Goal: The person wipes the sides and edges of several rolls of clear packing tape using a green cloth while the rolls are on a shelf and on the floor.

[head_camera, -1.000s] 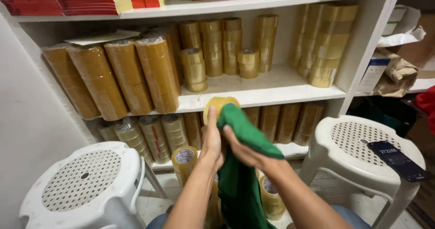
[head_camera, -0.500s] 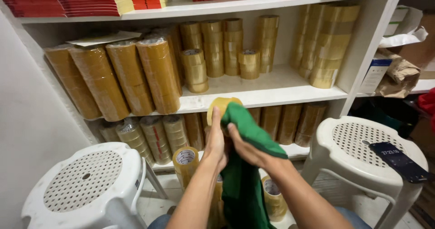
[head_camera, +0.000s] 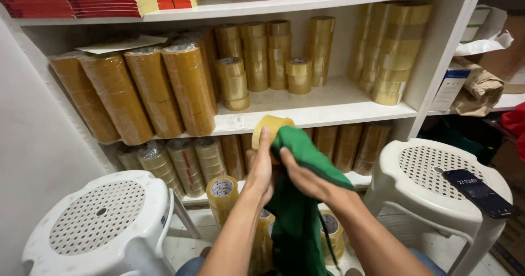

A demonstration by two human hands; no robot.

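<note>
Left hand (head_camera: 261,172) closed around a yellowish roll of tape (head_camera: 269,128), held up at centre, just in front of the middle shelf (head_camera: 328,109) edge. Right hand (head_camera: 306,176) at 4 o'clock of the roll, pressing a green cloth (head_camera: 303,156) over its right side; rest of the cloth hanging down between the forearms.

Sleeves of wrapped tan tape rolls (head_camera: 142,93) leaning at 10 o'clock; loose stacks of tan tape (head_camera: 254,57) at 12 and taller stacks (head_camera: 391,52) at 2. Red flat packs (head_camera: 104,0) lined along the top shelf at 11. White and blue box (head_camera: 449,87) beside a crumpled brown paper bag (head_camera: 481,90) at 3. White perforated stool (head_camera: 95,227) at 8; second stool (head_camera: 437,177) at 4, with a dark phone (head_camera: 478,193) lying on it. Roll with a round white label (head_camera: 221,191) standing low at 7.
</note>
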